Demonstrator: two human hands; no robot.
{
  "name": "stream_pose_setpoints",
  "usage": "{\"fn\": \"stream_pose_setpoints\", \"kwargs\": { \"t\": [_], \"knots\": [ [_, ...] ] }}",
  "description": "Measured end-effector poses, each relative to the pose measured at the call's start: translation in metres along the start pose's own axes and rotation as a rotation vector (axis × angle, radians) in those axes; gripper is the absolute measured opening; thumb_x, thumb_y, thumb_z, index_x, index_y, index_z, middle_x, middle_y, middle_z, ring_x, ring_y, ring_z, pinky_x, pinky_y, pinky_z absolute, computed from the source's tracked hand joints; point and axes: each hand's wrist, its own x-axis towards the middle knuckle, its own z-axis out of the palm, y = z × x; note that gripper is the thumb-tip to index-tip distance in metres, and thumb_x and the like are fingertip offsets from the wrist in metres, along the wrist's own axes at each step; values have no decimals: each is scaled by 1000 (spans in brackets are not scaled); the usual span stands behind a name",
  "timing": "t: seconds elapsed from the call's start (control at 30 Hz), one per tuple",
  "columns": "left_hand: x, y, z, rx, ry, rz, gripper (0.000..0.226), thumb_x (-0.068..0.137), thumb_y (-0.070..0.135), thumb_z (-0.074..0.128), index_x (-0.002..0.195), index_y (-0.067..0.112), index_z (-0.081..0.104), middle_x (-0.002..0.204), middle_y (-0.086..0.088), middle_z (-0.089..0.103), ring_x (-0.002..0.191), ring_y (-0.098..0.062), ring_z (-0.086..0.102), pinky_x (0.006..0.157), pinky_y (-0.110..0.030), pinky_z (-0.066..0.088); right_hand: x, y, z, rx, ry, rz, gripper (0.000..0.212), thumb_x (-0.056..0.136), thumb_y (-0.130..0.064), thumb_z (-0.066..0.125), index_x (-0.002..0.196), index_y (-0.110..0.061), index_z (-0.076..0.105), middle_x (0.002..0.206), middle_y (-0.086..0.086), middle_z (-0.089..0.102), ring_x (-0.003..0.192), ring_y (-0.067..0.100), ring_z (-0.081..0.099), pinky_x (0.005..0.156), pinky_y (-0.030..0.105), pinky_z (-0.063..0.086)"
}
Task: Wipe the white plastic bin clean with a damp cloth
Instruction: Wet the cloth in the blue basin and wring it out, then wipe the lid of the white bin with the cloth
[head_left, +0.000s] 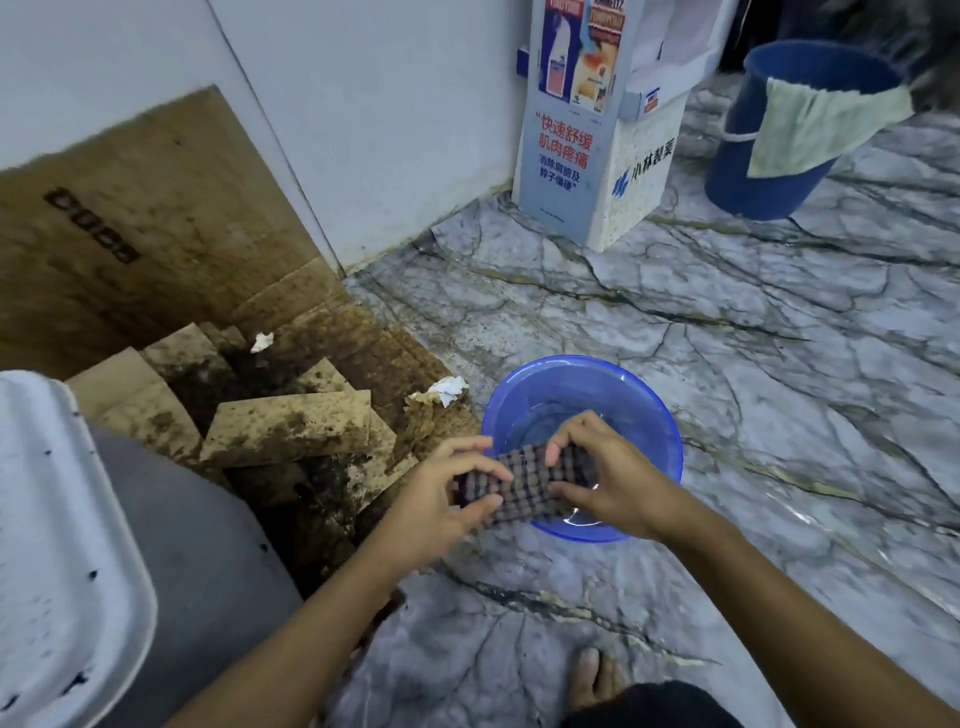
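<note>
Both hands are clamped on the checked cloth (524, 488), stretched between them over the blue basin (582, 447) on the marble floor (727, 364). The left hand (447, 499) pinches one end; the right hand (602, 478) grips the other, above shallow water. The white plastic bin (57, 545) lies at the person's left, well apart from the basin, its surface flecked with dark spots — not yet wiped. Judgement: wringing is in hand. Twist the ends in opposite directions over the basin until dripping stops — damp, not sodden. Soiled cardboard (249, 415) lies nearby; keep the cloth off it.
</note>
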Motion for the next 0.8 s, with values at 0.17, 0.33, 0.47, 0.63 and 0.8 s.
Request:
{"fn": "stream_pose_setpoints", "kwargs": {
  "t": [0.17, 0.33, 0.47, 0.63, 0.8],
  "knots": [
    [-42, 76, -76, -229, 121, -80, 23, 85, 6, 79, 104, 17, 76, 132, 3, 65, 123, -13, 62, 103, -45, 53, 39, -110, -33, 216, -122, -134, 28, 87, -5, 76, 109, -21, 69, 123, 0, 55, 117, 11, 57, 98, 32, 55],
    [-98, 150, -148, -301, 169, -56, 31, 85, 15, 77, 114, 26, 75, 123, 3, 71, 117, -20, 66, 97, -41, 55, 69, -233, -54, 233, -337, -308, 29, 88, -10, 76, 115, -21, 72, 124, -7, 60, 120, 15, 60, 98, 30, 54],
    [-143, 190, -187, -298, 200, -34, 40, 90, 10, 72, 128, 23, 67, 134, -1, 65, 123, -25, 63, 104, -54, 50, 80, -313, -53, 225, -478, -433, 32, 88, -1, 74, 118, -11, 69, 131, 1, 59, 123, 15, 61, 101, 28, 52],
    [-198, 218, -215, -253, 366, 69, 46, 90, 9, 72, 134, 23, 64, 143, -2, 57, 131, -30, 57, 106, -54, 47, 77, -369, -31, 389, -493, -525, 39, 85, 1, 76, 121, -7, 63, 133, 5, 62, 121, 32, 63, 97, 44, 57],
    [-238, 232, -223, -284, 539, 179, 51, 87, 3, 70, 134, 23, 64, 144, 1, 55, 125, -32, 61, 96, -44, 55, 50, -395, 11, 694, -445, -515, 48, 87, -7, 74, 132, -14, 58, 134, 11, 62, 126, 31, 60, 102, 51, 52]
  ]
}}
